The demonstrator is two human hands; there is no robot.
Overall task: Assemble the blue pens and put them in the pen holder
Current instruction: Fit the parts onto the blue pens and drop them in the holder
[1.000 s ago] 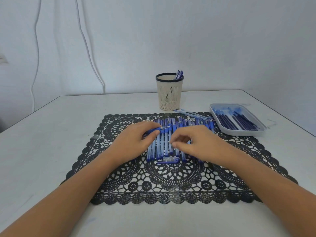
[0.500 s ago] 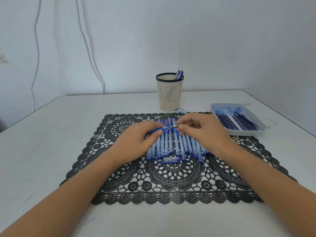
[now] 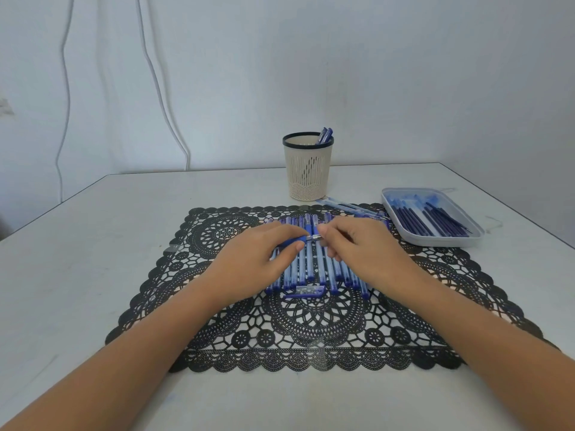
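Observation:
Over a row of several blue pen barrels (image 3: 314, 269) on the black lace mat (image 3: 311, 321), my left hand (image 3: 258, 262) grips a blue pen part (image 3: 295, 241) that points right. My right hand (image 3: 364, 250) pinches the thin metal tip end (image 3: 315, 237) sticking out of that part. A loose blue cap (image 3: 306, 290) lies crosswise at the near end of the row. The cream pen holder (image 3: 308, 169) with a dark rim stands behind the mat, with two blue pens (image 3: 325, 135) in it.
A grey tray (image 3: 435, 241) of dark blue refills sits at the right of the mat. A clear pen piece (image 3: 351, 206) lies between holder and tray. White cables hang on the wall at the back left. The table edge runs close on the right.
My right hand left the near end of the barrel row, moved up and left, and now pinches the tip of the part in my left hand. My left hand stayed put.

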